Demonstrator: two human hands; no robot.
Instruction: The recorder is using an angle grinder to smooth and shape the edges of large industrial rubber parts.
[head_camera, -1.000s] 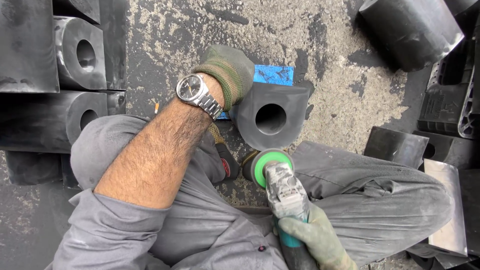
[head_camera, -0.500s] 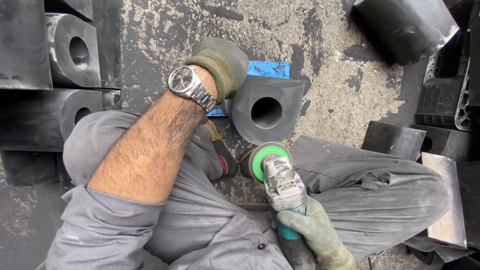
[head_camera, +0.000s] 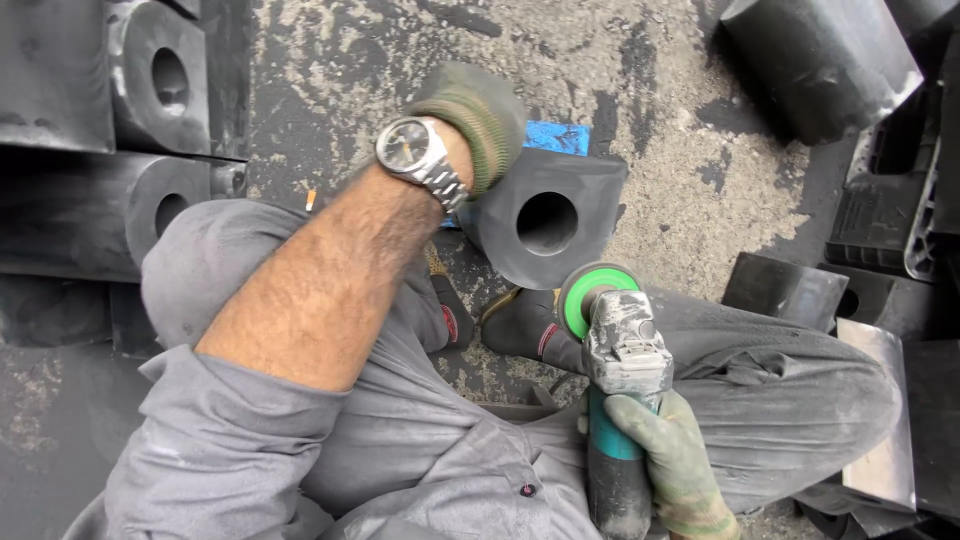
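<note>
Nearest the camera, the right hand (head_camera: 672, 462), in a worn green glove, is wrapped tight around the teal handle of an angle grinder (head_camera: 620, 380). The grinder's dusty grey head points away from the body, and its green disc (head_camera: 592, 296) sits just beyond the head, over the person's grey trouser leg (head_camera: 790, 400), close to the near lower edge of the black block but not clearly touching it. Black shoes (head_camera: 520, 325) lie just left of the disc, between the knees.

Further out, the black block with a round hole (head_camera: 548, 225) stands on the ground between the legs, its bored face turned up towards the camera. The left hand (head_camera: 475, 118), also in a green glove, rests against the block's upper left corner, fingers curled over its far edge, so the block lies just to the right of and below that hand. A steel wristwatch (head_camera: 412, 150) sits on the bare left forearm, which runs in from the rolled grey sleeve at lower left. A blue scrap (head_camera: 556, 138) shows on the ground behind the block.

Beyond lies stained concrete floor (head_camera: 640, 70), with similar black blocks (head_camera: 150, 75) stacked at far left and another dark block (head_camera: 820, 60) at top right
</note>
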